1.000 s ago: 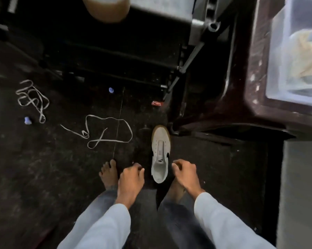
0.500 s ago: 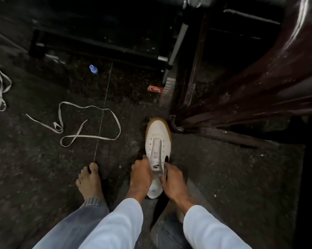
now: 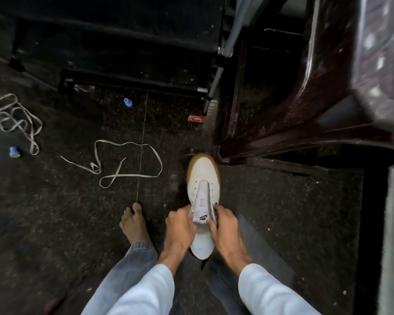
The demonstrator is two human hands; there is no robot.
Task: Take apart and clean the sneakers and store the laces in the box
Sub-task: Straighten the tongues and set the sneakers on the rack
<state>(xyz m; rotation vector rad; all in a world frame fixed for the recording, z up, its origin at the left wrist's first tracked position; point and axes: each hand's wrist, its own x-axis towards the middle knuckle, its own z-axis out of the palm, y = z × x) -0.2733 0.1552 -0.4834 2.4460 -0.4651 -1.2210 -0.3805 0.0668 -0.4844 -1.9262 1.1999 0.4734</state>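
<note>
Head cam, looking straight down: white sneaker [image 3: 202, 192] with a gum sole sits on the dark floor [image 3: 282, 212], toe pointing away, just beside the foot of a dark brown piece of furniture [image 3: 327, 87]. Both hands are on it. Left hand [image 3: 180, 226] has its grip closed on the left side of the collar, right hand [image 3: 225, 226] pinches the right side, looks like a thumb is on the tongue but it's blurry. Two loose laces lie off to the left: one lace [image 3: 123, 164] near the bare foot [image 3: 134, 223], another lace [image 3: 19, 121] farther out.
</note>
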